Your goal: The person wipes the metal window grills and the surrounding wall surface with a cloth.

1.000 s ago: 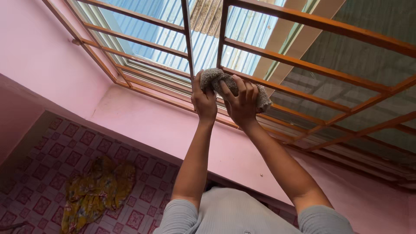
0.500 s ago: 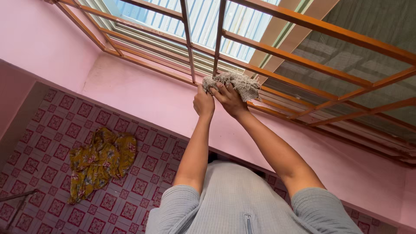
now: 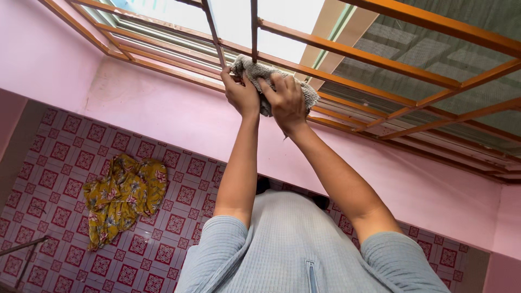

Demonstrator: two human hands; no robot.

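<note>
Both my arms reach up to an orange window grille (image 3: 353, 59). My left hand (image 3: 239, 93) and my right hand (image 3: 286, 102) sit side by side, both closed on a grey knitted cloth (image 3: 254, 69). The cloth is pressed around a horizontal grille bar, just where two upright bars (image 3: 253, 21) meet it. Part of the cloth sticks out to the right of my right hand. Grey sleeves and a grey shirt (image 3: 293, 244) fill the bottom of the view.
A pink wall (image 3: 163, 114) runs below the grille. A crumpled yellow floral cloth (image 3: 122, 195) lies on red-patterned tiles (image 3: 65, 163) at the left. A thin metal rod (image 3: 21, 247) shows at the bottom left. Mesh (image 3: 434, 49) covers the right panes.
Both hands and the cloth have shifted left and up along the grille bar, from a lower bar to the one at the upright bars. The view has shifted too.
</note>
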